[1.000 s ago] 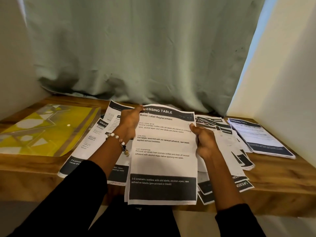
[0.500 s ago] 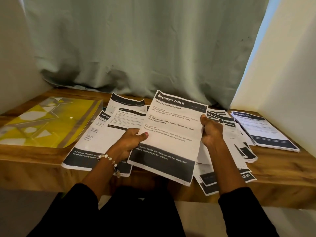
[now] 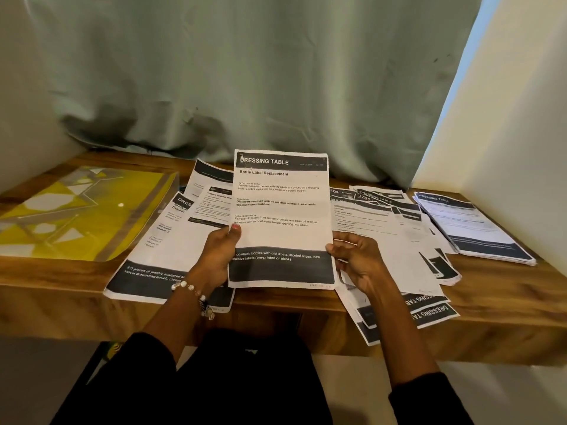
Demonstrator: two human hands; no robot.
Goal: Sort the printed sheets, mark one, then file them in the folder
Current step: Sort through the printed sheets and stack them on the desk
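Observation:
A printed sheet headed "DRESSING TABLE, Bottle Label Replacement" [image 3: 282,207] stands upright over the middle of the wooden desk [image 3: 506,289]. My left hand [image 3: 216,256] pinches its left edge, thumb on the front. My right hand [image 3: 356,259] grips its lower right edge with curled fingers. Loose printed sheets [image 3: 159,250] lie spread to the left, and a second overlapping spread of sheets [image 3: 399,240] lies to the right, some hanging over the desk's front edge. A yellow translucent folder [image 3: 76,216] lies flat at the far left.
A neat stack of printed sheets [image 3: 472,228] sits at the desk's right end beside a white wall [image 3: 506,148]. A grey-green curtain [image 3: 245,72] hangs behind the desk. My dark-clothed lap fills the space below the front edge.
The held sheet has swung from tilted to upright and square to me. My left hand has moved up from under its lower left corner to its left edge; my right hand slid lower.

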